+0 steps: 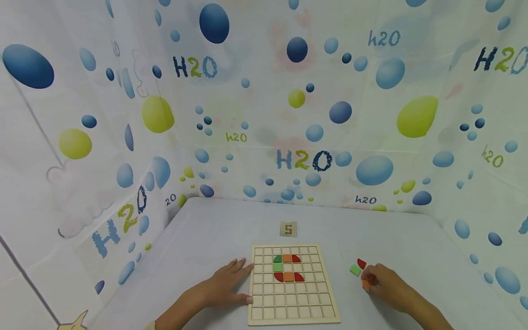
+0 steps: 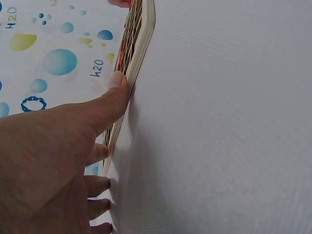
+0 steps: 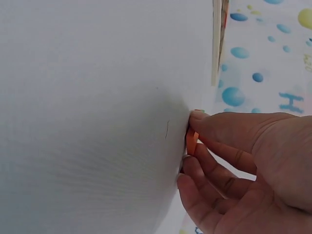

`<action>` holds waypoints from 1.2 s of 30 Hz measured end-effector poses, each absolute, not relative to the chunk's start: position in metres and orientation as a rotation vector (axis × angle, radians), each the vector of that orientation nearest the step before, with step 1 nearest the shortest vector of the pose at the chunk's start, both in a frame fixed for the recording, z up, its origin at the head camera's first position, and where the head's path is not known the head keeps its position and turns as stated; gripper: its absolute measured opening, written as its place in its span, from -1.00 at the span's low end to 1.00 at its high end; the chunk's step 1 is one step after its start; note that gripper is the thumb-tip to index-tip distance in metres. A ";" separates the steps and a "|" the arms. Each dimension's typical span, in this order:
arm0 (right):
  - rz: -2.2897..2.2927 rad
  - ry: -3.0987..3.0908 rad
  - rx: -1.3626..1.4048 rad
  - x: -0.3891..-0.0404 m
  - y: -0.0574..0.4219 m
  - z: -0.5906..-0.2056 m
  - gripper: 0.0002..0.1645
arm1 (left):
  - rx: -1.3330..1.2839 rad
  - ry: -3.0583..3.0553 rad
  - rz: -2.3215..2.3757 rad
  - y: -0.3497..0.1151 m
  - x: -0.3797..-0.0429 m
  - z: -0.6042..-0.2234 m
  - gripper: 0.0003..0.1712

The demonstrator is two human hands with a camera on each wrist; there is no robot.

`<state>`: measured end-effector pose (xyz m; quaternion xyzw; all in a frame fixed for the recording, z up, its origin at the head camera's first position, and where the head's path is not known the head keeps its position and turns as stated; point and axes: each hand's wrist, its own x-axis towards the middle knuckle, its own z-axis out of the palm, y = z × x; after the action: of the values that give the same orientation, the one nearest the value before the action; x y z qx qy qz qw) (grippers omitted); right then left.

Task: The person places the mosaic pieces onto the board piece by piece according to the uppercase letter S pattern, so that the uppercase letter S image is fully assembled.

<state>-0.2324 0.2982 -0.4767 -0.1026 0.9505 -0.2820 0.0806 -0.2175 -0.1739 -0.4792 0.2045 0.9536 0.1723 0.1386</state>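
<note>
A wooden grid board (image 1: 297, 314) lies on the table, with several coloured tiles forming a C-like shape in its upper cells. At its left edge rests my left hand (image 1: 222, 286), fingers spread and straight, the thumb tip at the rim; the left wrist view shows the thumb (image 2: 113, 97) against the board's side. To the right of the board, my right hand (image 1: 389, 286) pinches an orange tile (image 3: 192, 141) between thumb and fingers, low at the tabletop. Beside those fingertips lie a light green square tile (image 1: 355, 270) and a red rounded tile (image 1: 361, 263).
A small pattern card (image 1: 288, 229) showing an S-like figure lies behind the board. The white tabletop (image 1: 206, 238) meets a hanging curtain (image 1: 255, 105) printed with bubbles and H2O lettering at the back and sides.
</note>
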 end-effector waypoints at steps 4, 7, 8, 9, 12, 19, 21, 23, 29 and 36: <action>-0.874 2.833 -0.313 -0.232 0.299 -0.477 -0.77 | 0.585 2.753 0.499 -0.173 -0.217 -0.478 0.10; -0.878 2.839 -0.286 -0.232 0.299 -0.478 -0.75 | 0.597 2.757 0.499 -0.174 -0.217 -0.478 0.10; -0.873 2.842 -0.282 -0.232 0.299 -0.478 -0.75 | 0.602 2.759 0.500 -0.174 -0.217 -0.478 0.10; -0.869 2.844 -0.276 -0.232 0.299 -0.479 -0.76 | 0.605 2.760 0.502 -0.174 -0.216 -0.478 0.10; -0.850 2.850 -0.227 -0.232 0.298 -0.479 -0.76 | 0.605 2.758 0.508 -0.174 -0.216 -0.478 0.10; -0.838 2.876 -0.324 -0.231 0.293 -0.474 -0.78 | 0.586 2.760 0.505 -0.174 -0.216 -0.478 0.10; -0.852 2.886 -0.420 -0.231 0.291 -0.472 -0.79 | 0.587 2.759 0.505 -0.175 -0.216 -0.478 0.10; -0.883 2.877 -0.538 -0.232 0.289 -0.471 -0.80 | 0.585 2.758 0.508 -0.175 -0.216 -0.478 0.10; -0.945 2.806 -0.631 -0.237 0.265 -0.470 -0.84 | 0.581 2.755 0.521 -0.176 -0.216 -0.479 0.10; -0.954 2.729 -0.692 -0.238 0.221 -0.470 -0.84 | 0.601 2.763 0.518 -0.175 -0.214 -0.478 0.08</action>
<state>-0.2382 0.2207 -0.4697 -0.2320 0.9148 -0.3197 0.0842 -0.2141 -0.1747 -0.4785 0.2073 0.9526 0.1788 0.1330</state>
